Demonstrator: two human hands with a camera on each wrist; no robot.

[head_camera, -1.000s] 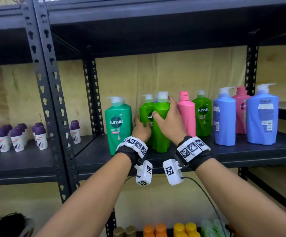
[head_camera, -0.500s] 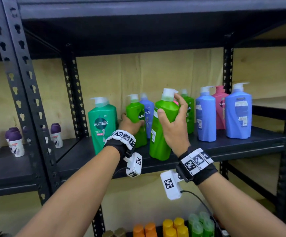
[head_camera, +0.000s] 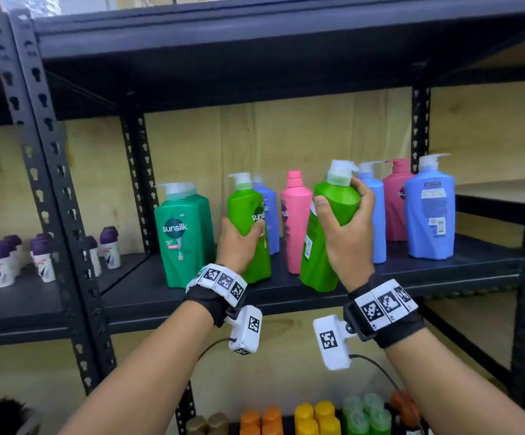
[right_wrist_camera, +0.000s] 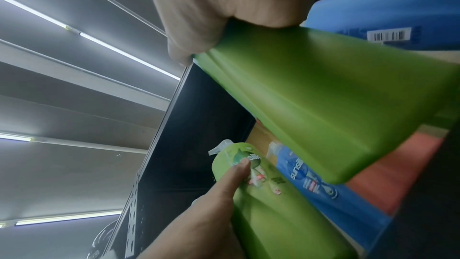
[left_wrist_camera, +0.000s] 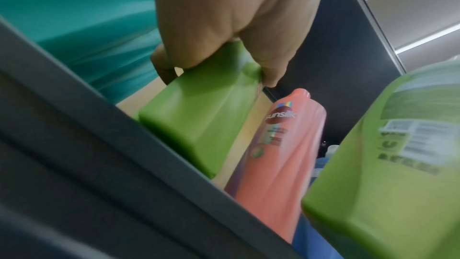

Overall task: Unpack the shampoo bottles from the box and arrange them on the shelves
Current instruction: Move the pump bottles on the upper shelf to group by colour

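Note:
My left hand (head_camera: 239, 238) grips a light green pump bottle (head_camera: 247, 211) (left_wrist_camera: 204, 117) that stands on the black shelf (head_camera: 286, 298), label facing right. My right hand (head_camera: 346, 233) grips a second light green pump bottle (head_camera: 333, 224) (right_wrist_camera: 323, 105) near its top, tilted and held at the shelf's front edge. A pink bottle (head_camera: 295, 221) (left_wrist_camera: 273, 155) stands between the two. A teal Sunsilk bottle (head_camera: 184, 233) stands left of my left hand. A blue bottle (head_camera: 269, 215) stands behind the left green one.
To the right stand a light blue bottle (head_camera: 377, 215), a magenta bottle (head_camera: 396, 202) and a large blue bottle (head_camera: 429, 211). Small purple-capped bottles (head_camera: 41, 255) fill the left bay. A black upright post (head_camera: 57, 196) divides the bays. Orange, yellow and green caps (head_camera: 314, 417) show below.
My right hand has carried its green bottle to the right, away from the left one, uncovering the pink bottle between them. My left hand keeps hold of its bottle.

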